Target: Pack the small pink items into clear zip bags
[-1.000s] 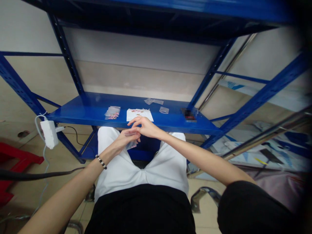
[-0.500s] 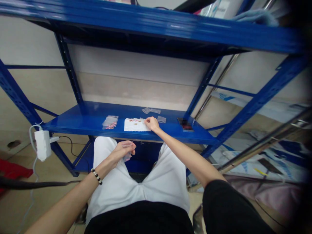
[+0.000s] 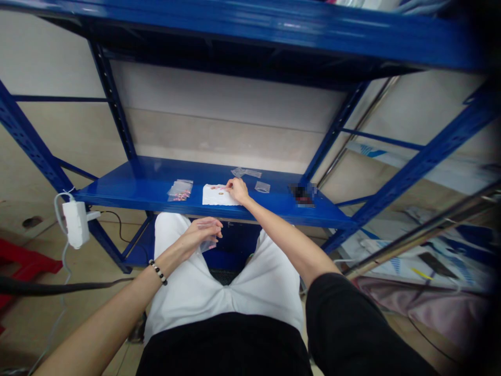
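Observation:
My left hand [image 3: 201, 235], with a beaded bracelet at the wrist, is closed on a clear plastic bag [image 3: 209, 244] above my left thigh. My right hand [image 3: 237, 190] is over the white paper sheet [image 3: 211, 197] on the blue shelf, its fingertips pinched together at the row of small reddish pieces [image 3: 217, 188]. Whether a piece is between those fingertips is too small to tell. One small brownish piece [image 3: 221, 194] lies apart on the paper. Left of the sheet are clear bags [image 3: 180, 190] with small pink and yellowish pieces inside.
Flat clear bags [image 3: 246, 172] lie behind my right hand, and another clear bag [image 3: 262, 187] lies to its right. A blurred-out dark object [image 3: 303, 195] is at the shelf's right end. A white power strip [image 3: 75, 224] hangs by the left post. An upper blue shelf [image 3: 235, 26] spans overhead.
My right hand has moved left and inward over the paper, to the row of pieces. My left hand still holds the clear bag and has risen slightly. The camera view has shifted a little.

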`<action>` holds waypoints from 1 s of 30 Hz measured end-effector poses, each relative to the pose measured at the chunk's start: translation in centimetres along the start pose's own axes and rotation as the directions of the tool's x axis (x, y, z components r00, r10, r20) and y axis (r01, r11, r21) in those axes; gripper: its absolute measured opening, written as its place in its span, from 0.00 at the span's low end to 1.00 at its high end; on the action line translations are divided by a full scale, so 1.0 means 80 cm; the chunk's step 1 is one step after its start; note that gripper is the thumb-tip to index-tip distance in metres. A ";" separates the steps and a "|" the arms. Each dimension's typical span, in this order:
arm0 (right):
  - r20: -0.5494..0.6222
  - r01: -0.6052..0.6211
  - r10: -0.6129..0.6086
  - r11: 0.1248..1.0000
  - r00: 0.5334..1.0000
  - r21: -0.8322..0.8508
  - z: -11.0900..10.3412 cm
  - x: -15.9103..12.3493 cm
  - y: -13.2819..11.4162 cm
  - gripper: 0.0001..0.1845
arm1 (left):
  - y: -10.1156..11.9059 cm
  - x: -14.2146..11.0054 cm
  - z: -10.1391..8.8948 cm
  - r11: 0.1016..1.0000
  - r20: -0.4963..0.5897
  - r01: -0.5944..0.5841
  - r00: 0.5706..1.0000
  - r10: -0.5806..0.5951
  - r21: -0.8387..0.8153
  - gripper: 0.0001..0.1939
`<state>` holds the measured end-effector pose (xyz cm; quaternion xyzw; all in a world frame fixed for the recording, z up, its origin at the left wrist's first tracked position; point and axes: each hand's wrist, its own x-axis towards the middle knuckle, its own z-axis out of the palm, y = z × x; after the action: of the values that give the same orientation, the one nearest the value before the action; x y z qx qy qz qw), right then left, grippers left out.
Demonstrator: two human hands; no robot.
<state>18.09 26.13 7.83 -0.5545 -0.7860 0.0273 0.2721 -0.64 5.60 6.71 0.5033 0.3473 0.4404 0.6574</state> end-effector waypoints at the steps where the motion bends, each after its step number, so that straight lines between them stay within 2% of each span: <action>1: 0.008 0.002 -0.002 1.000 1.000 0.004 0.000 0.000 0.000 0.04 | 0.000 0.000 -0.001 1.000 -0.003 0.005 1.000 -0.005 0.007 0.15; 5: 0.005 0.006 -0.006 0.999 1.000 0.032 -0.003 -0.007 -0.002 0.07 | -0.005 -0.004 -0.006 1.000 -0.015 -0.006 1.000 0.006 0.030 0.15; 8: -0.069 0.112 -0.110 0.993 0.992 0.031 -0.009 -0.017 0.001 0.08 | -0.006 -0.006 -0.007 1.000 -0.008 -0.008 1.000 0.009 0.030 0.15; 10: -0.077 0.159 -0.157 0.987 0.985 0.023 -0.016 -0.023 0.005 0.08 | -0.006 -0.006 -0.005 1.000 -0.006 -0.008 1.000 0.008 0.029 0.15; 15: -0.028 -0.024 0.026 0.998 0.999 0.063 -0.028 -0.021 0.012 0.11 | -0.014 0.001 -0.002 0.999 -0.009 0.023 1.000 -0.023 0.022 0.16; 24: -0.039 -0.128 0.131 0.990 0.991 0.055 -0.012 -0.006 0.008 0.04 | -0.022 0.009 -0.003 0.998 0.003 0.047 0.999 -0.047 0.036 0.16; 28: -0.049 -0.144 0.148 0.986 0.988 0.082 -0.026 -0.012 -0.015 0.04 | -0.019 0.007 -0.001 0.998 0.014 0.029 0.999 -0.029 0.047 0.16; 30: -0.063 -0.091 0.100 0.987 0.993 0.133 -0.038 -0.030 -0.037 0.06 | -0.015 0.006 -0.002 0.998 0.019 0.023 1.000 -0.024 0.051 0.16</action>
<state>17.50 22.09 10.52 -0.5734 -0.7450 0.0720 0.3332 -0.31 5.94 5.49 0.5199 0.3579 0.4188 0.6529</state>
